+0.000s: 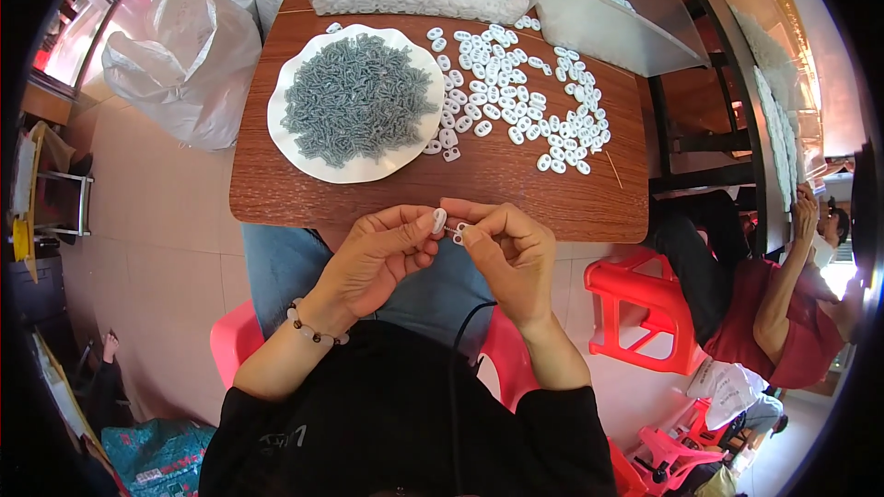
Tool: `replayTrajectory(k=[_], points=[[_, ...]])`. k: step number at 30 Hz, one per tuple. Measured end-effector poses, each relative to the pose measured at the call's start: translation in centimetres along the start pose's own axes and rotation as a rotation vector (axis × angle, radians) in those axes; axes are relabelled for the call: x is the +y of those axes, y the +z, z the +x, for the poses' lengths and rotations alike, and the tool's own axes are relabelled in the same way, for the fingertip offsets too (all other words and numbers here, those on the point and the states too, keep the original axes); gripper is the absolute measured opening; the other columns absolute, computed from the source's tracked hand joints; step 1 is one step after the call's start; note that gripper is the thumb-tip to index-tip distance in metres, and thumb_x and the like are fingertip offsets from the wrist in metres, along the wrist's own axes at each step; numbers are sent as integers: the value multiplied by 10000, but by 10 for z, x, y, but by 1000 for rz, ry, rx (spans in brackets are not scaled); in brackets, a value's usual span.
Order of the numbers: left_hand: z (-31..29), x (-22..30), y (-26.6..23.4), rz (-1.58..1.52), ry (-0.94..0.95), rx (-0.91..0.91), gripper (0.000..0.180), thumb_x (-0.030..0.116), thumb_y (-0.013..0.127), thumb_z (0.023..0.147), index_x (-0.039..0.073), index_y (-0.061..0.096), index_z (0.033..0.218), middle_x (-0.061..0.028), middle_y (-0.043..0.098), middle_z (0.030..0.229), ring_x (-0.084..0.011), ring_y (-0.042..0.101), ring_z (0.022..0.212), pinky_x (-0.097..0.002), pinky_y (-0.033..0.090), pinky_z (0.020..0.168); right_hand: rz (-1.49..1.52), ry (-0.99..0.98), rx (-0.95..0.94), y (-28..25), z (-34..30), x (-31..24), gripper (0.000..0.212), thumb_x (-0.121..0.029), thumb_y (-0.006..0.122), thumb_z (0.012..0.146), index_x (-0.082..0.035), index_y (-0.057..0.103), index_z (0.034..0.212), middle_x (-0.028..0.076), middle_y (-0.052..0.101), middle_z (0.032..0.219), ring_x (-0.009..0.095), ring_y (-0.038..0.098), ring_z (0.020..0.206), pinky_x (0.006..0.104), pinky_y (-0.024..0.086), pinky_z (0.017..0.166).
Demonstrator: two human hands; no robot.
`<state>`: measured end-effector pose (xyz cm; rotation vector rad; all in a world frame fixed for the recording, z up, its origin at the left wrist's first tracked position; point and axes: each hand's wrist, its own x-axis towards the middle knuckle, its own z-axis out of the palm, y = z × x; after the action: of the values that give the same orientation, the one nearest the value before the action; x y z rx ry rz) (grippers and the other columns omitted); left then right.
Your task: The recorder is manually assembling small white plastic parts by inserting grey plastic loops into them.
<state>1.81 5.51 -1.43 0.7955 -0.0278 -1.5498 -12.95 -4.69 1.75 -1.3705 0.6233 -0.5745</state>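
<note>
Your left hand (378, 248) has its grip closed on a white oval piece (439, 220); your right hand (509, 253) pinches a white holed piece (459, 234). Both at worktop (304, 204) near edge. Plate (345, 174) by left edge.

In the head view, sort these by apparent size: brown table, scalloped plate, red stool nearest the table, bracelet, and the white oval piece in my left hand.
1. Brown table
2. Scalloped plate
3. Red stool nearest the table
4. Bracelet
5. White oval piece in your left hand
</note>
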Motion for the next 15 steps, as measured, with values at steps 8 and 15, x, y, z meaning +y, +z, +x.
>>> replayTrajectory(k=[8, 15], points=[[1, -3, 1, 9, 11, 10, 210, 172, 632, 921, 22, 633, 1068, -11, 653, 942, -64, 595, 797, -189, 491, 709, -12, -32, 10, -2, 0, 4, 61, 34, 567, 884, 37, 579, 824, 233, 636, 1119, 120, 609, 912, 260, 494, 822], [1, -3, 0, 21, 24, 7, 211, 172, 640, 915, 23, 636, 1064, -9, 655, 931, -60, 597, 789, -185, 490, 703, -10, -29, 13, 0, 1, 4, 64, 30, 571, 887, 36, 580, 823, 232, 638, 1115, 113, 606, 897, 257, 497, 808]])
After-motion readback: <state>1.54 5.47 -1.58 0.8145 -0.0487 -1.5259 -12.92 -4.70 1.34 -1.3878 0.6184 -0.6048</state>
